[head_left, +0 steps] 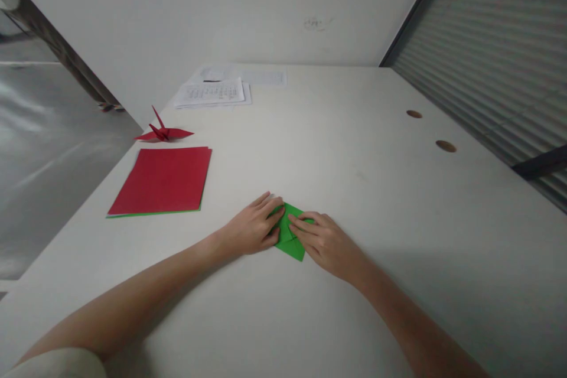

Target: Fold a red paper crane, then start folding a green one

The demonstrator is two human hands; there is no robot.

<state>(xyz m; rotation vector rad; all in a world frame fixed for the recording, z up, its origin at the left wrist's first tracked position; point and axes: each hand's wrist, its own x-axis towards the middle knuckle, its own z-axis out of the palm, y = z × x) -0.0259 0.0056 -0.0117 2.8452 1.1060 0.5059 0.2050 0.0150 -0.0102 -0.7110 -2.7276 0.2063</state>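
Note:
A small green folded origami paper [291,241] lies on the white table between my two hands, its creases and a pointed lower corner showing. My left hand [254,225] grips its left side, with the fingers bent over the edge. From the right, my right hand [325,243] holds the paper, its fingertips pressed together on the upper face. Both hands cover parts of the paper, and what the thumbs do is hard to see.
To the left lies a stack of square red sheets [163,180] with green at its lower edge. Behind it stands a red paper crane [163,133] near the table's left edge. Printed papers [212,93] lie farther back. Two round holes [445,146] pierce the tabletop at right.

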